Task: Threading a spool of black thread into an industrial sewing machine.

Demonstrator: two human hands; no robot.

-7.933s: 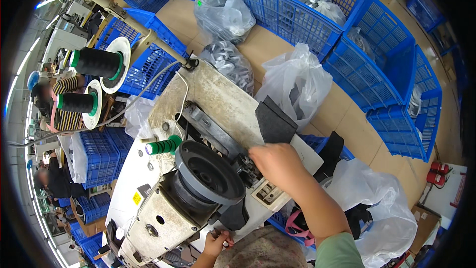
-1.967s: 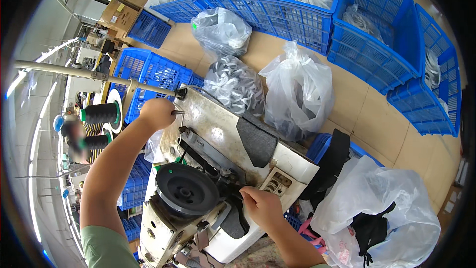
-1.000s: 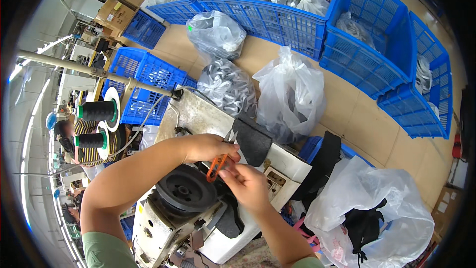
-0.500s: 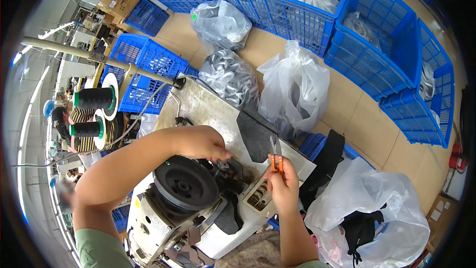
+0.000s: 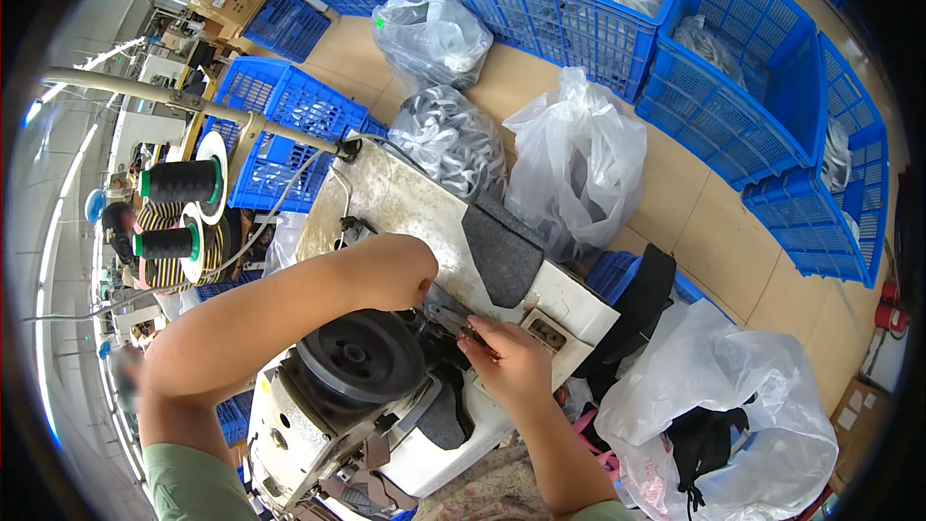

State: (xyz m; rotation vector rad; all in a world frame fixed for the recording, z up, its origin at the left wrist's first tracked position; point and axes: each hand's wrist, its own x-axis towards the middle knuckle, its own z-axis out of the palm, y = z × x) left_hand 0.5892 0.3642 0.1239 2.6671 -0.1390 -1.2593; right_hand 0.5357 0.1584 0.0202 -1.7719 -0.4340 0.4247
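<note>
My right hand (image 5: 509, 362) is closed around a pair of scissors (image 5: 446, 318). Their metal blades point left, close under my left hand. My left hand (image 5: 405, 275) reaches across the sewing machine (image 5: 289, 415) with its fingers curled in. Whatever those fingers grip, if anything, is hidden. Just below this hand is the machine's black handwheel (image 5: 357, 355). A dark grey fabric piece (image 5: 502, 249) lies on the worn white machine table (image 5: 415, 198), beyond my right hand. Another grey piece (image 5: 442, 422) lies on the near side of the machine.
Black thread spools (image 5: 181, 181) stand at the left under a metal pole (image 5: 116, 84). Filled plastic bags (image 5: 576, 169) sit on the floor behind the table. Blue crates (image 5: 540, 24) line the back and right. An opened plastic bag (image 5: 752, 376) with black items stands at the near right.
My right hand has moved left and down with the scissors, from above the table to my left hand. The blades, upright before, now point left. My left hand has shifted slightly.
</note>
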